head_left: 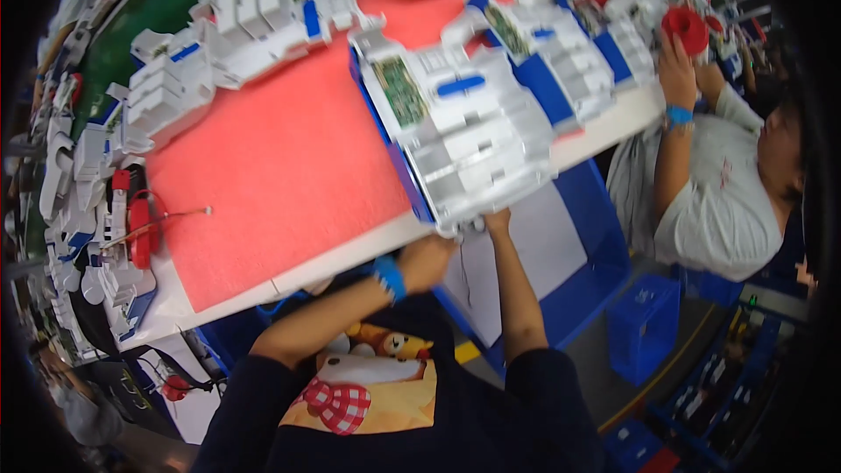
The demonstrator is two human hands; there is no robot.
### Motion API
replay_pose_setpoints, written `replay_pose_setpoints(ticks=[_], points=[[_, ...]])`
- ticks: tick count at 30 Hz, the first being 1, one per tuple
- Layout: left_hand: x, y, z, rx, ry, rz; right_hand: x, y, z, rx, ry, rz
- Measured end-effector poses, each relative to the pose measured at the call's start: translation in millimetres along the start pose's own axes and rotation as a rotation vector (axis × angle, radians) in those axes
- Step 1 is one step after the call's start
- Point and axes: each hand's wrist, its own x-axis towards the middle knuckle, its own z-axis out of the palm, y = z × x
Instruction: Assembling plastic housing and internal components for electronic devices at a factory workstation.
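Observation:
A white plastic housing (486,144) with a green circuit board (399,90) and a blue strip lies tilted at the table's near edge. My left hand (427,261), below a blue wristband, is closed beside the housing's near corner. Just to its right, my right hand (497,222) has its fingers closed at the same near edge. Between the hands a small greyish part (471,227) shows, blurred, and a thin dark wire (464,273) hangs below it. What exactly the fingers grip is hidden.
A red mat (272,171) covers the white table (618,123). More white housings (171,92) line its far and left sides. Blue bins (646,324) stand below on the right. A co-worker (723,184) at the right holds a red round part (686,31).

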Motion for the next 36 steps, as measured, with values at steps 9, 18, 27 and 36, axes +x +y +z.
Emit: replay_pose_setpoints(ticks=[9, 18, 27, 36], points=[[-173, 48, -152, -0.157, 0.758, 0.228, -23, -99, -128, -0.5, -0.53, -0.516], [-203, 6, -91, 0.479, 1.082, -0.649, 88, -462, -257, 0.404, -0.808, -0.561], [-175, -7, -77, 0.693, 1.217, -0.676, 419, -518, -24, -1.076, 0.025, -0.819], [-165, 13, -83, 0.594, 1.235, -0.783, 393, -527, -32, -0.96, 0.01, -0.656]])
